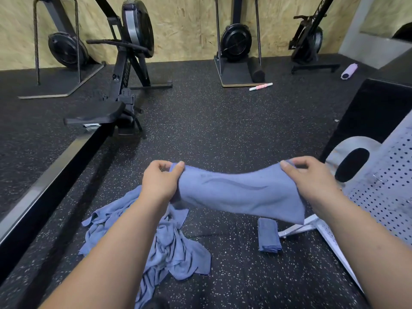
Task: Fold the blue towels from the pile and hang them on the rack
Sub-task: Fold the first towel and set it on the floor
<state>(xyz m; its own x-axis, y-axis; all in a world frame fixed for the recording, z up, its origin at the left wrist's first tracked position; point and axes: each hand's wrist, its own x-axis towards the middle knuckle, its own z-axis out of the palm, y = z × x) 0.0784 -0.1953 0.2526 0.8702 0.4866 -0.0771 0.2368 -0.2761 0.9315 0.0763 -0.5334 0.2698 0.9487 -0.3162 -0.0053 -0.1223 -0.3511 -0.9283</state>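
Note:
A blue towel (240, 192) is stretched in the air between both hands, hanging down in a fold. My left hand (160, 181) pinches its left top corner. My right hand (312, 179) pinches its right top corner. Below the left arm a crumpled pile of blue towels (169, 246) lies on the speckled black floor. One folded blue towel (268, 235) lies flat on the floor under the stretched towel. A grey perforated metal rack (379, 192) stands at the right, close to my right hand.
A rowing machine (124, 90) with its long rail (51, 172) runs along the left. More rowers stand upright against the back wall. A black foam roller (256, 69), a pink massage stick (260, 86) and a lilac bottle (349, 71) lie farther off. A black box (374, 112) stands right.

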